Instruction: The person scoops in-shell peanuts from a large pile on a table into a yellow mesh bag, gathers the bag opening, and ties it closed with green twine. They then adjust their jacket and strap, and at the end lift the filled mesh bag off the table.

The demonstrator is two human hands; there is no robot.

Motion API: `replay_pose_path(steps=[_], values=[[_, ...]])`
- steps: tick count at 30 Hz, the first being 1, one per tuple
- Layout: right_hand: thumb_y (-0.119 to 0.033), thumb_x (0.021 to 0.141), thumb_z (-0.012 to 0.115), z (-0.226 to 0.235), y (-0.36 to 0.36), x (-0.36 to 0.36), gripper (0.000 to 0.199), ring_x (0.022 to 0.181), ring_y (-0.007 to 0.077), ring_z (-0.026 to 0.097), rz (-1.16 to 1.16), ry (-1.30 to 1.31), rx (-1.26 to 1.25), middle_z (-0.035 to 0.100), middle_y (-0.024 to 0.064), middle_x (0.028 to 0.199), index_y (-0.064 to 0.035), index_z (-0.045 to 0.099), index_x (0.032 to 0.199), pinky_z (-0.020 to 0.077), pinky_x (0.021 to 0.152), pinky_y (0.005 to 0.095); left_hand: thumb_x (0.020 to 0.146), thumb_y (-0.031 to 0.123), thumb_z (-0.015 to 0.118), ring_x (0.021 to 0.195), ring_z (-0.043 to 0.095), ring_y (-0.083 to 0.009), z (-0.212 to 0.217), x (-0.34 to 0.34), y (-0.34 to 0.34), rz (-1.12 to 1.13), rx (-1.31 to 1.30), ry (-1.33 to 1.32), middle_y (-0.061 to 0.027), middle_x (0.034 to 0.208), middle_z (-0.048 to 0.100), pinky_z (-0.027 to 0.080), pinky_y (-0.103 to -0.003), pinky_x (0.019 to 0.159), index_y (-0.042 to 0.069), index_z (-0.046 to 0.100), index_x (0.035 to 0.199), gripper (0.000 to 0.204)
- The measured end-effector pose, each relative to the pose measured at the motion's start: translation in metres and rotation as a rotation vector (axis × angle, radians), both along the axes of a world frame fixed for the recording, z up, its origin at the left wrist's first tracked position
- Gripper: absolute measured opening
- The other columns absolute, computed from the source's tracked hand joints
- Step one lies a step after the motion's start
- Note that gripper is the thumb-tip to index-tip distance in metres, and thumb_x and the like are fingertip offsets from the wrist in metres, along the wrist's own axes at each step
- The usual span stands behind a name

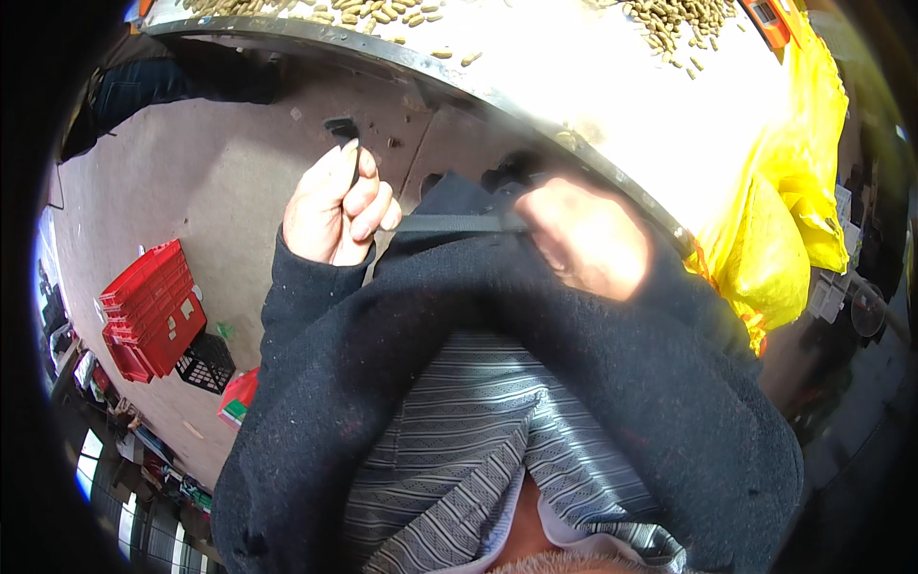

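Strap [454, 223], dark and narrow, ran nearly straight between the person's two hands, on the near side of the counter [550, 57]. The left hand [320, 215] was raised off the counter's near edge, over the floor [229, 182], its fingers [363, 196] folded tight. The strap entered them at the lower side, while thumb and forefinger pinched a black piece [340, 126] above, perhaps to stop it slipping; whether that piece belonged to the strap could not be told. The right hand [588, 234] was just beside the counter's edge, its fingers curled on the strap, though glare and blur hid their tips. Gripping it from two sides probably kept the strap taut. Peanuts [660, 24] lay in two loose spreads on the far part of the counter, perhaps thinned out so that single ones showed. Yellow bag material [770, 239] hung along the counter's right side, presumably within easy reach. Red crates [153, 311] stood on the floor, well left of the counter, nested presumably to save room.
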State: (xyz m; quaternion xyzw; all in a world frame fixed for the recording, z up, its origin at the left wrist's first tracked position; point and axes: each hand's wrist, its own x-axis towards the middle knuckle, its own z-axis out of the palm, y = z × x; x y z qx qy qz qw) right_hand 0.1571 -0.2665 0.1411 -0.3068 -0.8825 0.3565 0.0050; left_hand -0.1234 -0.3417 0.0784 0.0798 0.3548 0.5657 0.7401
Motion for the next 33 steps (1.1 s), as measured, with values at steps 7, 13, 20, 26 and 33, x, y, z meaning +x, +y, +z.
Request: replay_pose_path(steps=[7, 13, 20, 26, 33], values=[[-0.009, 0.081, 0.065, -0.019, 0.003, 0.008, 0.02, 0.08, 0.0321, 0.064, -0.121, -0.027, -0.186, 0.06, 0.0147, 0.089, -0.0027, 0.055, 0.098, 0.0531, 0.071, 0.0385, 0.105, 0.026, 0.046, 0.055, 0.042, -0.0126, -0.012, 0.005, 0.013, 0.079, -0.095, -0.189, 0.0022, 0.065, 0.047, 0.044, -0.034, 0.071, 0.007, 0.063, 0.1, 0.026], [-0.01, 0.08, 0.066, -0.025, -0.004, 0.014, 0.02, 0.072, 0.0264, 0.062, -0.22, 0.037, -0.209, 0.059, 0.0122, 0.084, -0.0043, 0.056, 0.096, 0.0516, 0.068, 0.0357, 0.105, 0.027, 0.046, 0.056, 0.05, -0.0175, -0.008, 0.0, 0.003, -0.048, 0.049, -0.196, -0.0023, 0.065, 0.049, 0.051, -0.04, 0.074, 0.004, 0.06, 0.102, 0.028], [-0.011, 0.081, 0.068, -0.027, -0.008, 0.018, 0.021, 0.07, 0.0237, 0.06, -0.239, 0.06, -0.172, 0.058, 0.0113, 0.085, -0.0042, 0.056, 0.097, 0.0508, 0.065, 0.034, 0.095, 0.048, 0.06, 0.062, 0.063, -0.0166, 0.004, -0.01, 0.011, -0.543, 0.452, 0.09, -0.0144, 0.081, 0.066, 0.053, -0.029, 0.064, -0.007, 0.059, 0.111, 0.058], [-0.013, 0.081, 0.068, -0.025, -0.007, 0.017, 0.023, 0.069, 0.0233, 0.06, -0.234, 0.059, -0.224, 0.058, 0.0112, 0.086, -0.004, 0.056, 0.099, 0.0511, 0.066, 0.0347, 0.087, 0.014, 0.061, 0.083, 0.061, -0.0105, 0.03, 0.009, 0.034, -0.731, 0.151, 0.67, -0.0076, 0.099, 0.068, 0.049, -0.023, 0.074, -0.003, 0.062, 0.12, 0.037], [-0.025, 0.085, 0.071, -0.016, 0.005, 0.033, 0.04, 0.085, 0.0266, 0.063, -0.178, 0.085, -0.384, 0.062, 0.0135, 0.097, -0.0024, 0.057, 0.115, 0.0523, 0.078, 0.0346, 0.081, 0.009, 0.076, 0.089, 0.057, -0.015, 0.027, 0.07, 0.061, -0.955, 0.51, 0.786, -0.0084, 0.097, 0.065, 0.048, -0.029, 0.085, -0.001, 0.061, 0.119, 0.042]])
